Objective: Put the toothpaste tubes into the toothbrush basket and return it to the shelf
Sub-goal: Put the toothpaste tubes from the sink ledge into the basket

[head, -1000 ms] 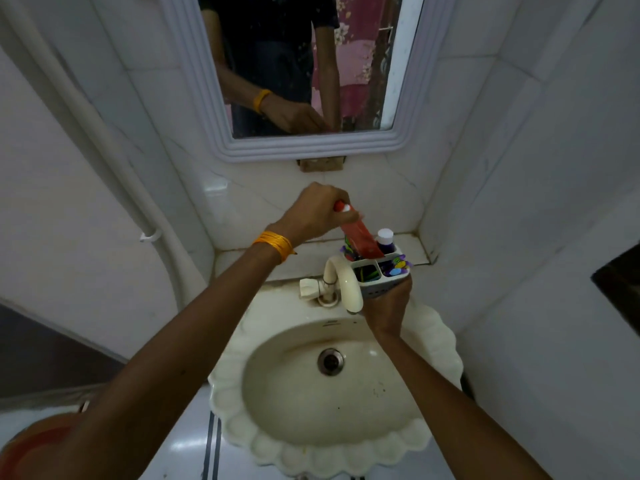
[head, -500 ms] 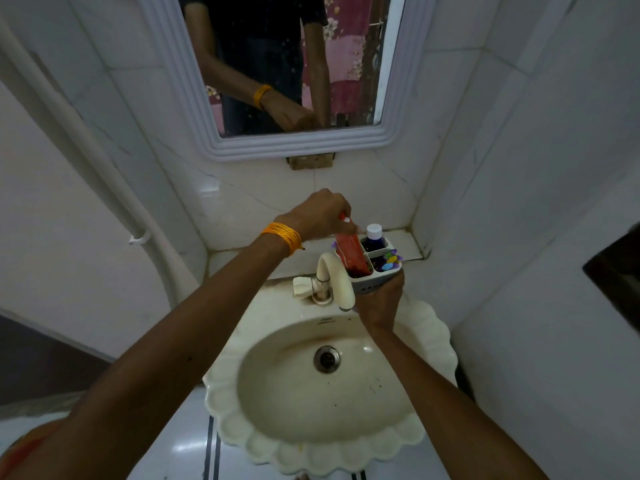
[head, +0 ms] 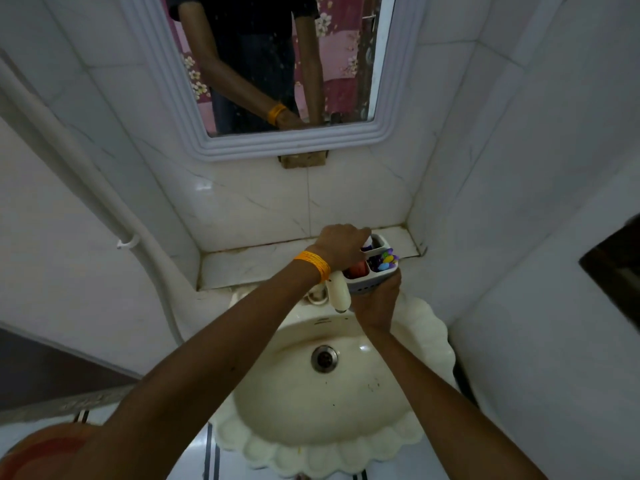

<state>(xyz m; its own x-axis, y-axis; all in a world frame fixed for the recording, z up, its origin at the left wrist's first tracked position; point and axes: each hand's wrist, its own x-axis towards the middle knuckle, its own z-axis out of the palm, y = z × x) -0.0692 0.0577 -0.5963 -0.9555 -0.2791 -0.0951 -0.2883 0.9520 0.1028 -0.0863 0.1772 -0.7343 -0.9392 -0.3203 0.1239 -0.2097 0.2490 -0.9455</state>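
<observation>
My right hand grips a white compartment basket from below, holding it above the tap. A red toothpaste tube sits low in the basket's front left compartment. Colourful toothbrush ends fill the right compartment. A white-capped item stands in the back compartment. My left hand, with an orange band at the wrist, is curled over the basket's top, its fingertips at that white cap. Whether the fingers pinch it is hidden.
A marble shelf runs behind the cream scalloped sink. The cream tap stands just left of the basket. A white-framed mirror hangs above. A pipe slants down the left wall. Tiled walls close in on both sides.
The red tube has gone from slanting out of the basket under my left hand to sitting deep in its compartment. My left hand dropped onto the basket top and shifted right.
</observation>
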